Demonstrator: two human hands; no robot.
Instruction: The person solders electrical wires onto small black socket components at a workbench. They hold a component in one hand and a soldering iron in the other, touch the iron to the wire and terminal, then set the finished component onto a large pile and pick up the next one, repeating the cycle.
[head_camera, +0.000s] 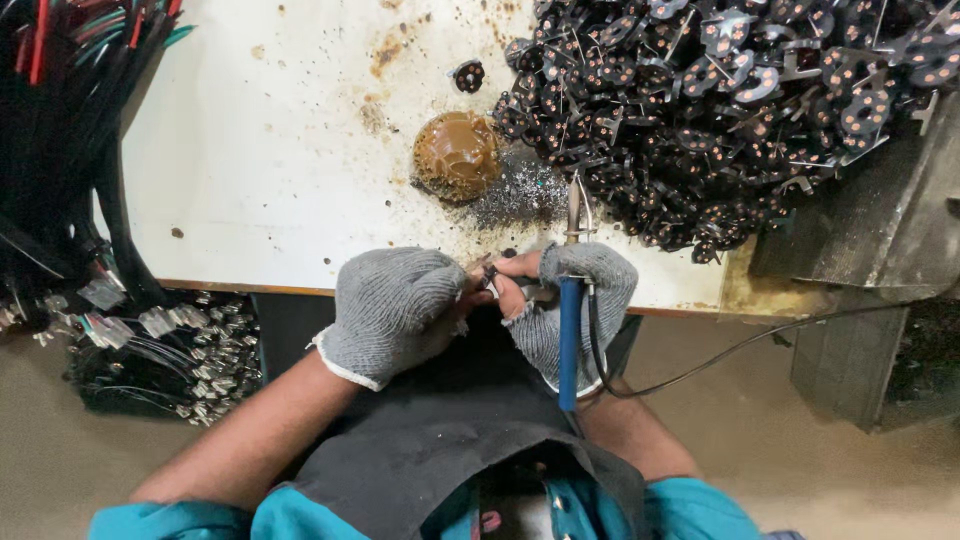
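Two grey knitted gloves are worn, with the fingertips left bare. The left hand (395, 312) is curled into a loose fist, and a small dark part (490, 274) is pinched between its bare fingertips. The part is found just in front of the edge of the white table (270, 160), between the two hands.

The right hand (575, 300) is closed around a soldering iron (570, 330) with a blue handle. The handle is held nearly upright in the view, and its metal tip is directed away from the body, above the right hand. A black cable (720, 355) is seen running from the handle to the right of this hand. The bare fingertips of the right hand are touching the small part too.

Beyond the left hand, a brown lump (456, 155) is lying on the stained table, with grey metal dust (520, 195) just beside it. Beyond the right hand, a big heap of small black round pieces with copper dots (720, 110) is spread. Far to the left of the left hand, bundles of wires with connectors (150, 335) are hanging. A dark apron (450, 430) is seen under both hands.
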